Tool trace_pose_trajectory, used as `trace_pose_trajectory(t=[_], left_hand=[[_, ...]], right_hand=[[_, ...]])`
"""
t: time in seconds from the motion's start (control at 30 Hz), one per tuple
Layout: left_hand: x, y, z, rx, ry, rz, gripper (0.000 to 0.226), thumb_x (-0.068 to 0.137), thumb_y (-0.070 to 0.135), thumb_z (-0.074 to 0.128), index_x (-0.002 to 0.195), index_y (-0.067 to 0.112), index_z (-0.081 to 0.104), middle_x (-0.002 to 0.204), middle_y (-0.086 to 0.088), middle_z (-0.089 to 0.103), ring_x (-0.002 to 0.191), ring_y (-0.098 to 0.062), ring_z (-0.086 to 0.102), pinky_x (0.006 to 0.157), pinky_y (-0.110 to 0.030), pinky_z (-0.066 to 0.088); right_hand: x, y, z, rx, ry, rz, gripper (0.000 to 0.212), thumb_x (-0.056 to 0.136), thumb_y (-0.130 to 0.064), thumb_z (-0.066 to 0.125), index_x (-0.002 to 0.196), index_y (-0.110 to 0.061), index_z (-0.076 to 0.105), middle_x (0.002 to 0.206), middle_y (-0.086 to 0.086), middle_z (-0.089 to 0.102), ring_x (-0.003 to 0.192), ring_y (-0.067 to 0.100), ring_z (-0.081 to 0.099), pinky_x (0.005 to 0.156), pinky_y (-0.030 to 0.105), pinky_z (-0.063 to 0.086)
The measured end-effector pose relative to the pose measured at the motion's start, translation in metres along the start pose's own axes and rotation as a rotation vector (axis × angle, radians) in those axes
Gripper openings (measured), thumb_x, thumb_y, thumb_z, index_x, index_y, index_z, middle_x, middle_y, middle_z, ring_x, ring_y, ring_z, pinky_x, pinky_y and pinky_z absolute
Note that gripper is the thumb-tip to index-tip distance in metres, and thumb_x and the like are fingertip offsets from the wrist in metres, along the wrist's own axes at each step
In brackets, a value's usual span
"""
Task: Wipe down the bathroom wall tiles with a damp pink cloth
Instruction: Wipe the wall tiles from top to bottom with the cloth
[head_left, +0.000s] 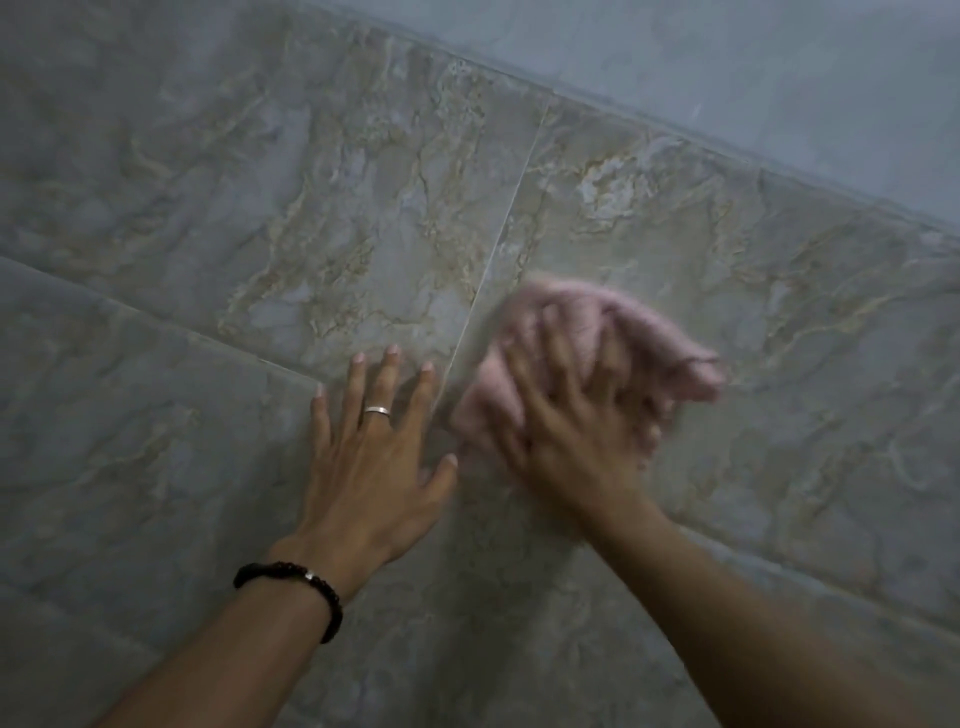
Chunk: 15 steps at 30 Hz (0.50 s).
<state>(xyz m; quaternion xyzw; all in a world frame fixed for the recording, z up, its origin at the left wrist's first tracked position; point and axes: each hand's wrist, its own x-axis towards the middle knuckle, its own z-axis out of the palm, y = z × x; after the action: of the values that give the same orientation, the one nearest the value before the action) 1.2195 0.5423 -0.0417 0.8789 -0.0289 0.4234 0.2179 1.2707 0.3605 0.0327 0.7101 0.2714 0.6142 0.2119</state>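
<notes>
Pink cloth (571, 332): soft, limp, bunched under pressing right hand (576, 415) by tile seam; left hand (371, 457) flat, empty.

Grey marbled tiles, pale pink cloth.
Wall tiles (322, 218) show grey-blue with beige, tan veining; cloth (571, 332) is soft pink; left hand (363, 478) wears a silver ring (376, 411) and black beaded bracelet (291, 577).

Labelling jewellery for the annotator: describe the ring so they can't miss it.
Start at the marbled wall tiles, then find the left hand pressed flat on them, beside the blurred right hand with the pink cloth. The ring is the thin silver band on its finger, unlike the black bead bracelet at the wrist.
</notes>
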Motion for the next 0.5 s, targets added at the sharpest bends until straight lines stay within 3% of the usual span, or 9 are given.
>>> trace_pose_trajectory(t=[0.07,0.13,0.2,0.27,0.3,0.4,0.5], left_hand=[[0.0,-0.007,-0.001,-0.015,0.003,-0.048,0.082,0.091,0.058,0.04,0.154,0.03,-0.004,0.162,-0.003,-0.016,0.145,-0.026,-0.024,0.118,-0.055,-0.006],[0.0,-0.015,-0.001,-0.032,0.001,-0.099,0.079,0.09,0.061,0.033,0.153,0.033,-0.004,0.162,-0.003,-0.016,0.146,-0.027,-0.023,0.117,-0.055,-0.007],[0.001,-0.021,-0.001,-0.057,-0.01,-0.125,0.076,0.087,0.064,0.024,0.152,0.038,-0.007,0.161,-0.001,-0.018,0.146,-0.025,-0.023,0.117,-0.056,-0.009],[0.002,-0.025,0.0,-0.074,-0.037,-0.128,0.074,0.091,0.065,0.026,0.15,0.042,-0.012,0.16,0.003,-0.023,0.145,-0.023,-0.025,0.117,-0.055,-0.008],[0.003,-0.027,0.0,-0.074,-0.047,-0.126,0.074,0.092,0.064,0.029,0.149,0.043,-0.013,0.16,0.005,-0.024,0.145,-0.022,-0.024,0.117,-0.055,-0.007],[0.006,-0.037,-0.005,-0.054,-0.047,-0.101,0.073,0.089,0.067,0.025,0.15,0.045,-0.01,0.16,0.011,-0.018,0.147,-0.018,-0.017,0.119,-0.054,-0.002],[0.004,-0.046,-0.013,-0.054,-0.024,-0.056,0.076,0.08,0.068,0.011,0.15,0.044,-0.01,0.161,0.01,-0.017,0.148,-0.017,-0.014,0.12,-0.05,-0.001]], right_hand=[[-0.002,0.005,-0.004,0.042,0.019,-0.242,0.063,0.099,-0.052,0.051,0.15,-0.015,0.046,0.16,0.017,0.033,0.151,0.042,0.018,0.12,0.065,0.012],[0.012,0.022,-0.008,0.002,0.045,-0.293,0.06,0.098,-0.05,0.054,0.148,-0.017,0.05,0.16,0.015,0.034,0.154,0.039,0.008,0.123,0.059,0.009],[0.038,0.031,-0.007,-0.064,0.068,-0.078,0.064,0.098,-0.051,0.052,0.152,-0.018,0.044,0.164,0.013,0.026,0.154,0.039,-0.003,0.122,0.059,0.005],[0.057,0.013,-0.005,-0.034,0.067,0.254,0.065,0.099,-0.057,0.042,0.155,-0.024,0.037,0.165,0.011,0.023,0.149,0.051,0.009,0.115,0.067,0.013],[0.058,-0.003,-0.002,-0.021,0.049,0.302,0.068,0.097,-0.06,0.038,0.156,-0.026,0.034,0.166,0.011,0.021,0.147,0.055,0.012,0.113,0.069,0.014],[0.028,-0.037,0.009,0.006,0.007,-0.021,0.07,0.097,-0.059,0.044,0.155,-0.02,0.038,0.164,0.014,0.025,0.15,0.052,0.008,0.118,0.067,0.006],[0.02,-0.017,0.004,0.059,0.023,-0.255,0.065,0.098,-0.059,0.051,0.149,-0.019,0.049,0.16,0.014,0.034,0.148,0.05,0.019,0.117,0.066,0.021]])
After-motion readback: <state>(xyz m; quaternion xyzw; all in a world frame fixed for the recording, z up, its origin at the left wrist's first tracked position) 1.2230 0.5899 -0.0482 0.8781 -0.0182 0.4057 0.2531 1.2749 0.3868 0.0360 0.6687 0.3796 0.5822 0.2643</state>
